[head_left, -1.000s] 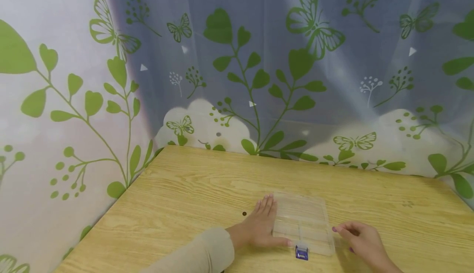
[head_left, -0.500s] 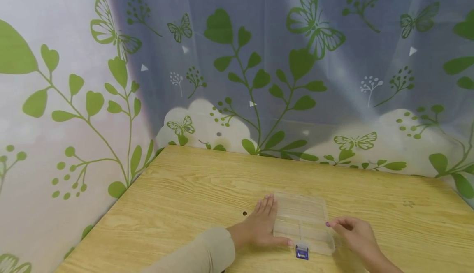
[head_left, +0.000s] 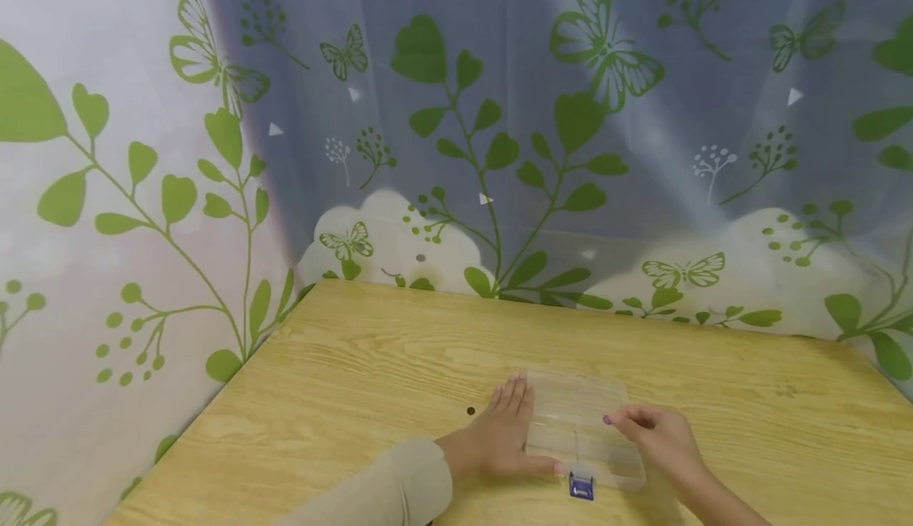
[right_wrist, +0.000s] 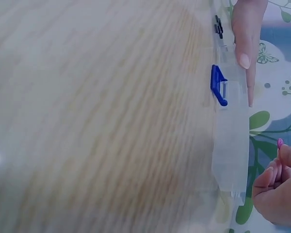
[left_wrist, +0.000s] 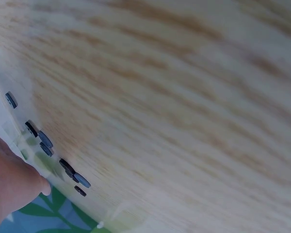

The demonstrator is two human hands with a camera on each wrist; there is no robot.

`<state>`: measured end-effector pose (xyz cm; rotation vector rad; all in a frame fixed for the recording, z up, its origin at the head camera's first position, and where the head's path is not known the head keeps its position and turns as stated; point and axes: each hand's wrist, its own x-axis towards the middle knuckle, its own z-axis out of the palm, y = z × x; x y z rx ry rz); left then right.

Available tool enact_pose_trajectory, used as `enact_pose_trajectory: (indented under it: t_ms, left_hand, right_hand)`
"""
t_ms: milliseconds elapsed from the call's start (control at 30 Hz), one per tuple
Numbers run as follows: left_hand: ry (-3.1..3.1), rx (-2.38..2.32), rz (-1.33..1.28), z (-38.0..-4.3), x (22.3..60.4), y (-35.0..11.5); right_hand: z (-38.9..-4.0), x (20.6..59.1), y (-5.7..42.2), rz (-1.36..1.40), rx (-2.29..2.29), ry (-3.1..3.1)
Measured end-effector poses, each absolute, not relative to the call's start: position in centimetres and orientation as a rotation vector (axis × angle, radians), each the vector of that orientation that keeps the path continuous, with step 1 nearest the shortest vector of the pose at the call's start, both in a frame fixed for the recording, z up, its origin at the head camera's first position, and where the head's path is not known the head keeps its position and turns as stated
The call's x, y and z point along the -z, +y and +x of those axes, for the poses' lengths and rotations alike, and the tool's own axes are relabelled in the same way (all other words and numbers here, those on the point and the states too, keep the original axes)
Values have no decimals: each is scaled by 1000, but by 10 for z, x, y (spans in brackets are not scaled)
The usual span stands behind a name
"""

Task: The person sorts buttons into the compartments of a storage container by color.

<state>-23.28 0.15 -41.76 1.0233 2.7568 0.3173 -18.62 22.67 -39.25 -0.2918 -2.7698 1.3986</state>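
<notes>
A clear plastic compartment box (head_left: 571, 401) with a blue latch (head_left: 581, 485) at its front lies on the table. My left hand (head_left: 502, 432) rests with straight fingers along the box's left side, its thumb reaching to the front edge by the latch. My right hand (head_left: 663, 437) pinches a small purple button (head_left: 607, 420) between thumb and fingertips, above the right part of the box. The same button (right_wrist: 280, 143) shows in the right wrist view, beyond the box wall. Whether the box's lid is up cannot be made out.
One small dark disc (head_left: 471, 411) lies left of my left hand on the wood-grain table (head_left: 357, 352). In the left wrist view several dark round buttons (left_wrist: 46, 139) lie near that hand. A printed curtain (head_left: 456, 154) stands behind the table and along its left side.
My right hand has moved left and away from me, carrying the purple button from beside the box to above it. My left hand and the box have stayed put.
</notes>
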Motion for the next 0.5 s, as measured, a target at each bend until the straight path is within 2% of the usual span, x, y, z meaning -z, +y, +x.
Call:
enact_pose_trajectory:
  t_ms: [500]
  left_hand:
    - [2757,-319,1009,-231,416,2]
  right_hand:
    - [-198,393,201,-220,-1445,-2762]
